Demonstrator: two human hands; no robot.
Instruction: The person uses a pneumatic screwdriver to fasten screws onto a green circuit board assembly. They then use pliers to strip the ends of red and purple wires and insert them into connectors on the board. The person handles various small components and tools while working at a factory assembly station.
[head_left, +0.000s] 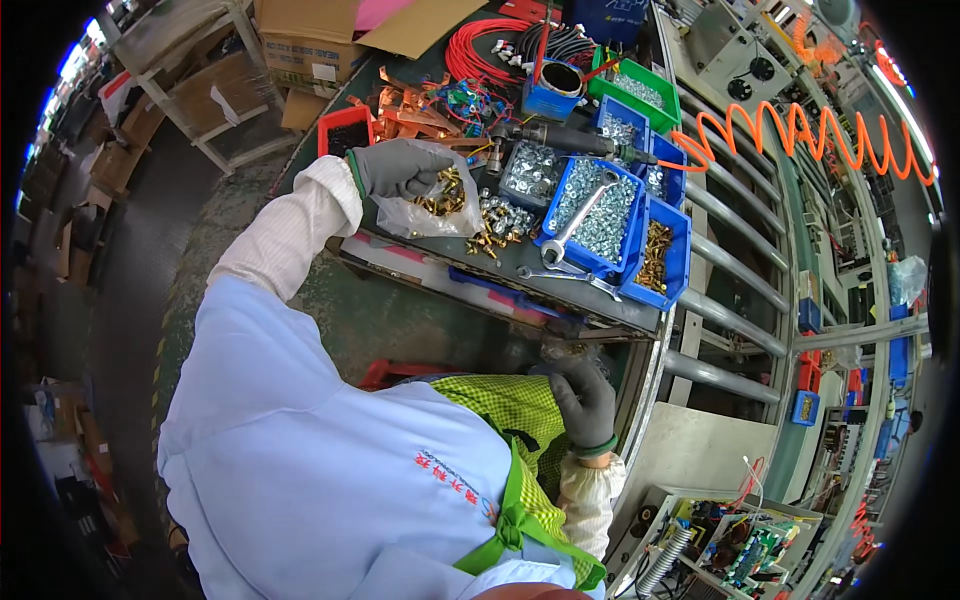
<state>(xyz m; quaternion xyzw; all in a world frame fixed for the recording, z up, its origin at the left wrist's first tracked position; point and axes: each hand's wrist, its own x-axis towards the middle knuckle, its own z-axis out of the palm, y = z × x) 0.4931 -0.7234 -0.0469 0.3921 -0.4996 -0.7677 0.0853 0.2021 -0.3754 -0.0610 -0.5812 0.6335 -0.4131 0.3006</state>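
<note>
My left hand (398, 168), in a grey glove, is closed on the edge of a clear plastic bag (405, 216) with brass bolts (440, 195) in it. Loose brass bolts and silver nuts (505, 218) lie on the table beside the bag. My right hand (586, 405), gloved as well, is held low in front of the green apron (505, 400), below the table's front edge. Its fingers are curled, and whatever they may hold is hidden. Some clear plastic film (570, 350) shows just beyond the right fingertips.
Blue bins hold silver nuts (618, 215) and brass bolts (655, 258). Wrenches (582, 218) lie across the front bin, and a power tool (560, 138) rests behind. Further back are a green bin (640, 88), red wires (475, 52) and copper pieces (410, 112). A roller conveyor (735, 250) runs along the right.
</note>
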